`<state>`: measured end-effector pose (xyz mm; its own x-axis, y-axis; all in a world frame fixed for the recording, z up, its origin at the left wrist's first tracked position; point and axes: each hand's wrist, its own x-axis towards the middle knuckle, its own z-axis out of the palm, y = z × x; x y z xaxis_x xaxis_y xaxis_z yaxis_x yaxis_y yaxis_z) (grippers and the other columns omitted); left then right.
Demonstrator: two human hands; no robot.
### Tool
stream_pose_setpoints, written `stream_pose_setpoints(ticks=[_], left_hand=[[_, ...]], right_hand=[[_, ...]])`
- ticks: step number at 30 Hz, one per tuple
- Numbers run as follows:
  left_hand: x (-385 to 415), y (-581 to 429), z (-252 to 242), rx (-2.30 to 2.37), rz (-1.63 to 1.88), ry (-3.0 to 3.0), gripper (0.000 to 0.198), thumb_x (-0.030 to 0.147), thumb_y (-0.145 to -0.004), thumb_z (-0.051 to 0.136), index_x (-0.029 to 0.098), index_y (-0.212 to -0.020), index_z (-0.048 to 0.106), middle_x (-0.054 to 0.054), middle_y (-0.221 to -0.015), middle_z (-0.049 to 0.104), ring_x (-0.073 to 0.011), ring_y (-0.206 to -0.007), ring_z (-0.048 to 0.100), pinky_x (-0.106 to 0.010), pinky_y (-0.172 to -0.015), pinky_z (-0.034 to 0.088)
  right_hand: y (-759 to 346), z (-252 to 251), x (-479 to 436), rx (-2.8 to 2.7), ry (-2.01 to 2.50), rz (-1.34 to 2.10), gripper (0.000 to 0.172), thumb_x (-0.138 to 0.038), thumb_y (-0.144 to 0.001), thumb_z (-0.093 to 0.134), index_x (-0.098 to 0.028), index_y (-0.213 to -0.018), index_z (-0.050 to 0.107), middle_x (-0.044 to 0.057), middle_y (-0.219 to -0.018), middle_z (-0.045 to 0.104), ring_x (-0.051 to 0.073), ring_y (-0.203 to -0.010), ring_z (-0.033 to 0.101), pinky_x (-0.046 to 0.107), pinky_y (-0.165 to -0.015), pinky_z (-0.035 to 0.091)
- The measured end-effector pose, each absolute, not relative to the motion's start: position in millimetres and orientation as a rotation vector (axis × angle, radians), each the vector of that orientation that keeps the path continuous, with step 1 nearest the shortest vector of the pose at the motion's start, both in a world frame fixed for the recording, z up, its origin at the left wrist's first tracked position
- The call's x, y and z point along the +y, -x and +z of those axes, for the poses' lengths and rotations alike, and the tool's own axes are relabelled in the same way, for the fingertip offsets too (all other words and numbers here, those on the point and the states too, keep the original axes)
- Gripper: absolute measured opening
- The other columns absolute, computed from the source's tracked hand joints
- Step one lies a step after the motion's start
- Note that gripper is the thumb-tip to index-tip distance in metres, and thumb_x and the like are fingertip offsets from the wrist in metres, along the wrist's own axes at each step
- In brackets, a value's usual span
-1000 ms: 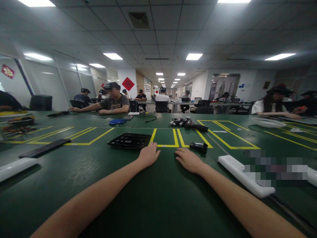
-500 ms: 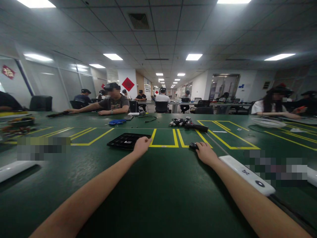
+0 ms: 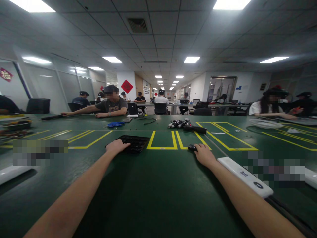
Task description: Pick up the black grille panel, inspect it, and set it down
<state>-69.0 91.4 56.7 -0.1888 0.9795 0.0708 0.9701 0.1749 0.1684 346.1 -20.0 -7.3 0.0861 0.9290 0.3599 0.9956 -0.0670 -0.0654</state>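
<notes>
A black slotted tray [image 3: 136,143] lies on the green table [image 3: 148,191], left of the middle. My left hand [image 3: 117,146] grips its left edge, the thumb over the top and the other fingers hidden. At the right, my right hand [image 3: 204,154] is closed on a small dark object [image 3: 192,147] resting on the table beside a yellow tape line. Behind it lie a black handle-like object [image 3: 196,129] and a bundle of cables with metal ends [image 3: 178,123].
A white power strip [image 3: 245,177] lies beside my right forearm. Blue cloth-like material [image 3: 116,124] and a black cable [image 3: 149,120] are farther back. A person [image 3: 112,104] reaches across the far left; another [image 3: 268,104] sits at the right.
My left hand has moved left from the tray's right part to its left edge, and the tray appears turned slightly. My right hand remains at the small dark object.
</notes>
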Motion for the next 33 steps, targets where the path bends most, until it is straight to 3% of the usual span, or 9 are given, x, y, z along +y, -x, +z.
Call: stream_pose_setpoints(ticks=[7,13,17,20,25,29,33], left_hand=[[86,51,71,2.355,0.161,-2.056,0.060,0.057,-0.069,0.048,0.009,-0.101,0.064,-0.021,-0.113,0.060,-0.0353,-0.103,0.055,-0.041,-0.079,0.045],[94,48,65,2.341,0.146,-2.061,0.047,0.046,-0.073,0.047,0.010,-0.097,0.065,-0.020,-0.112,0.060,-0.0315,-0.102,0.057,-0.036,-0.076,0.045],[100,28,48,2.184,0.378,-2.164,0.046,0.049,-0.076,0.043,0.010,-0.089,0.063,-0.019,-0.101,0.063,-0.0294,-0.093,0.059,-0.032,-0.070,0.044],[96,-5,33,1.841,0.742,-2.199,0.041,0.047,-0.077,0.045,0.011,-0.090,0.059,-0.012,-0.086,0.064,-0.0225,-0.078,0.059,-0.028,-0.063,0.041],[57,-63,10,1.199,1.051,-2.102,0.033,0.040,-0.076,0.050,0.012,-0.093,0.052,0.002,-0.065,0.048,-0.0122,-0.059,0.045,-0.024,-0.054,0.036],[26,-76,4,1.015,0.981,-2.093,0.036,0.040,-0.074,0.054,0.012,-0.095,0.049,0.008,-0.056,0.033,-0.0085,-0.051,0.033,-0.022,-0.049,0.026],[17,-71,8,0.990,0.892,-2.069,0.040,0.039,-0.069,0.061,0.013,-0.096,0.047,0.010,-0.055,0.030,-0.0072,-0.049,0.029,-0.021,-0.048,0.022]], right_hand=[[-338,2,-14,-1.862,2.122,-0.291,0.031,-0.025,-0.081,0.046,-0.010,-0.108,0.056,0.016,-0.107,0.059,0.028,-0.098,0.051,0.036,-0.082,0.036],[-339,4,-7,-1.809,2.142,-0.245,0.025,-0.026,-0.079,0.051,-0.012,-0.097,0.061,0.016,-0.102,0.059,0.029,-0.096,0.051,0.037,-0.080,0.037],[-331,-2,0,-1.801,2.077,-0.179,0.033,-0.026,-0.078,0.053,-0.012,-0.107,0.059,0.015,-0.107,0.058,0.028,-0.100,0.051,0.036,-0.083,0.038],[-316,-10,5,-1.808,1.798,0.035,0.041,-0.024,-0.075,0.056,-0.013,-0.115,0.055,0.012,-0.108,0.058,0.024,-0.100,0.052,0.035,-0.087,0.039],[-284,-25,7,-1.708,1.305,0.361,0.039,-0.021,-0.072,0.058,-0.020,-0.111,0.057,0.007,-0.104,0.060,0.023,-0.099,0.054,0.041,-0.090,0.040],[-268,-32,1,-1.752,1.011,0.385,0.030,-0.024,-0.074,0.057,-0.022,-0.103,0.062,0.006,-0.106,0.062,0.024,-0.103,0.053,0.045,-0.093,0.039],[-261,-29,-2,-1.816,0.881,0.320,0.026,-0.029,-0.082,0.046,-0.022,-0.099,0.064,0.006,-0.105,0.064,0.022,-0.107,0.052,0.043,-0.098,0.036]])
